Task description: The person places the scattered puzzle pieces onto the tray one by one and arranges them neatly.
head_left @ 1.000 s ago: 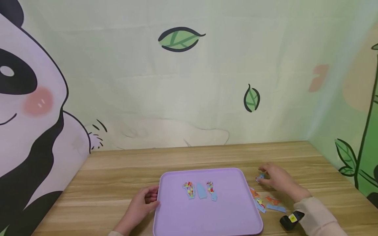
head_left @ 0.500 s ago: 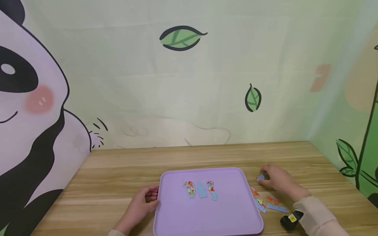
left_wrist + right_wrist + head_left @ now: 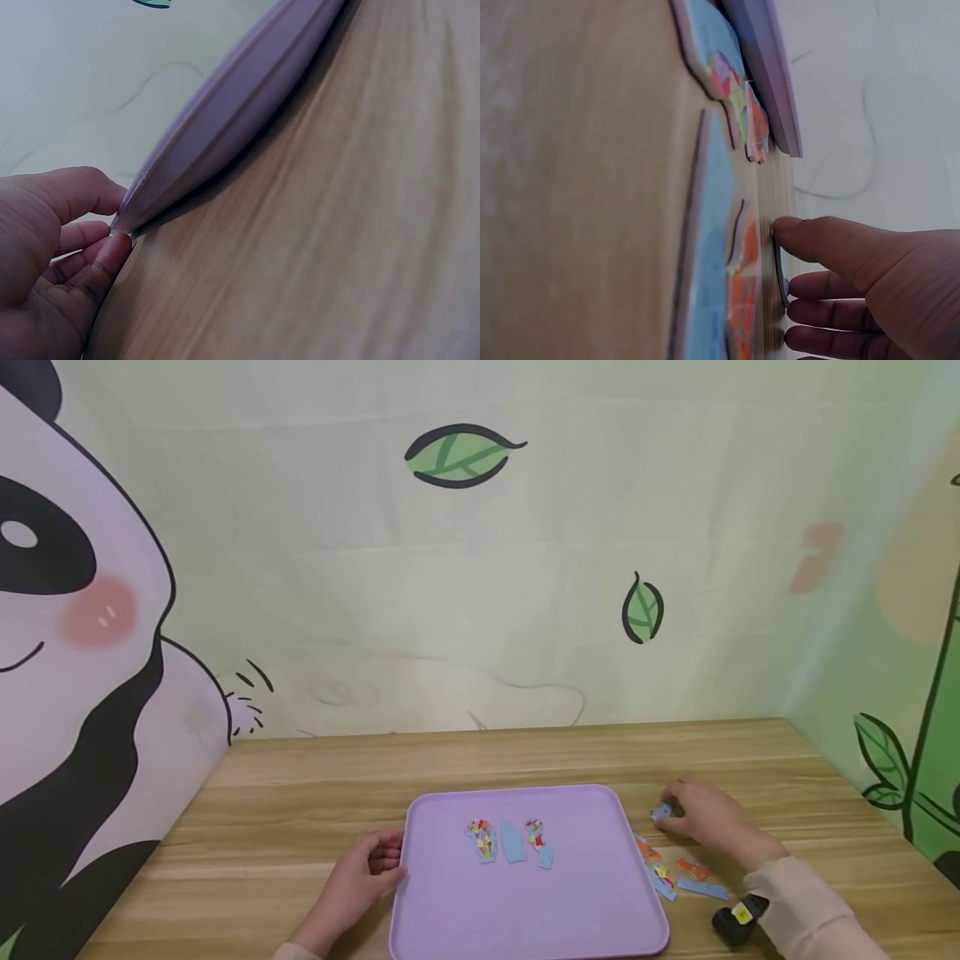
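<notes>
A lilac tray [image 3: 525,914] lies on the wooden table, and my left hand [image 3: 358,878] grips its left rim between thumb and fingers. Across the tray's upper half stand three light-blue puzzle pieces in a row: one patterned [image 3: 483,841], one plain [image 3: 513,842], one patterned [image 3: 538,843]. Right of the tray, my right hand [image 3: 708,818] holds a small blue puzzle piece [image 3: 661,812] by its edges, thumb on one side and fingers on the other. In the right wrist view that piece [image 3: 781,270] shows edge-on, low over the tabletop.
Several loose puzzle pieces lie by the tray's right edge, among them an orange one [image 3: 692,869] and a long blue strip [image 3: 702,888]. A black object with a yellow label [image 3: 738,920] is at the right sleeve. A panda-printed backdrop [image 3: 480,568] rises behind the table.
Almost nothing moves. The view shifts very slightly, while both hands keep their places at the tray rim and the small blue puzzle piece.
</notes>
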Demonstrator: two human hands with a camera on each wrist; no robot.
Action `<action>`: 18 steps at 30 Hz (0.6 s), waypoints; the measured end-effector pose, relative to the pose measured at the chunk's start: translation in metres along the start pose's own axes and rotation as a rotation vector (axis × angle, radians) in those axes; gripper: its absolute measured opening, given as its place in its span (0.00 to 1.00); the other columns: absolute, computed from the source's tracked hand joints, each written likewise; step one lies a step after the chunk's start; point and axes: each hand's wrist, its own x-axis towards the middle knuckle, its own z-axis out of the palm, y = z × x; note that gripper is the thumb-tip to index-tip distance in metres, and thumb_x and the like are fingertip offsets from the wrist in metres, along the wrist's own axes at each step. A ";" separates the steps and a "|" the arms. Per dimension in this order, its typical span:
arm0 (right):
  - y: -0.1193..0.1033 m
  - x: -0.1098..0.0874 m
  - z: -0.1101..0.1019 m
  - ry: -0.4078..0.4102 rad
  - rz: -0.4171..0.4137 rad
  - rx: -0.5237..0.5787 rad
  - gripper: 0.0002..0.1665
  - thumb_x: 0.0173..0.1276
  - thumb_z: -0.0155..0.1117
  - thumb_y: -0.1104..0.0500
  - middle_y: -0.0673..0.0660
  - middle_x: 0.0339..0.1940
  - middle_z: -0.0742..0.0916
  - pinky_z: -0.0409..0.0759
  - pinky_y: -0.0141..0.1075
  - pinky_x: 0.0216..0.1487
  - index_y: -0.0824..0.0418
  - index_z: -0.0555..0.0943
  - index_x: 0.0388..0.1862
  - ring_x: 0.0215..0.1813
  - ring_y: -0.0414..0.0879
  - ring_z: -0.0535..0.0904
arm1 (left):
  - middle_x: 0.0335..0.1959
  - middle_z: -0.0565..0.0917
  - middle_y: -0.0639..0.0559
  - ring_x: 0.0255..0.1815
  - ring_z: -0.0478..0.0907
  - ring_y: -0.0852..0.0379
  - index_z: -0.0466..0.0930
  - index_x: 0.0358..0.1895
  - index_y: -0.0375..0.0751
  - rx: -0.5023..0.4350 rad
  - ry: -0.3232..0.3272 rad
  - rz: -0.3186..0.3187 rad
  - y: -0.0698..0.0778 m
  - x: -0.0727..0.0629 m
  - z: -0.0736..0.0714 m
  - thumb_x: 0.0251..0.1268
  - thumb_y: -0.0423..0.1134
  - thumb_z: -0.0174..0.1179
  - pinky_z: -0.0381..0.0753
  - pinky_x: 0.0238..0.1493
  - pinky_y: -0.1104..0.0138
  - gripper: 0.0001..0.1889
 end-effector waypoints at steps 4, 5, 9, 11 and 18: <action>-0.001 0.001 0.000 -0.006 0.003 -0.002 0.22 0.54 0.73 0.52 0.56 0.32 0.81 0.80 0.44 0.37 0.68 0.81 0.38 0.34 0.46 0.75 | 0.45 0.81 0.40 0.45 0.79 0.53 0.75 0.55 0.25 0.000 -0.001 0.003 0.001 0.000 0.000 0.52 0.22 0.65 0.83 0.47 0.73 0.23; -0.001 0.001 0.000 -0.009 0.004 -0.002 0.21 0.54 0.73 0.52 0.55 0.32 0.81 0.80 0.43 0.37 0.68 0.81 0.38 0.33 0.46 0.75 | 0.45 0.81 0.40 0.45 0.79 0.53 0.74 0.55 0.25 -0.001 -0.001 0.004 0.001 0.000 0.000 0.52 0.22 0.65 0.83 0.47 0.73 0.23; -0.002 0.002 0.001 -0.017 0.012 0.004 0.20 0.54 0.73 0.52 0.55 0.31 0.81 0.79 0.41 0.36 0.67 0.82 0.38 0.33 0.45 0.74 | 0.45 0.81 0.39 0.45 0.79 0.53 0.74 0.55 0.24 -0.009 -0.004 0.009 0.001 0.000 0.000 0.52 0.22 0.64 0.83 0.47 0.73 0.24; -0.002 0.002 0.001 -0.021 0.014 0.008 0.20 0.54 0.73 0.53 0.55 0.32 0.81 0.79 0.42 0.36 0.67 0.82 0.38 0.33 0.46 0.74 | 0.45 0.81 0.39 0.45 0.79 0.54 0.74 0.55 0.24 -0.011 -0.004 0.010 0.000 0.000 0.000 0.52 0.21 0.64 0.83 0.47 0.73 0.24; 0.000 0.002 0.001 -0.008 -0.001 0.037 0.20 0.53 0.73 0.53 0.56 0.32 0.82 0.79 0.42 0.37 0.67 0.81 0.37 0.34 0.46 0.75 | 0.45 0.80 0.39 0.45 0.78 0.54 0.74 0.55 0.24 -0.014 -0.003 0.013 -0.001 0.000 0.000 0.52 0.22 0.65 0.83 0.47 0.74 0.24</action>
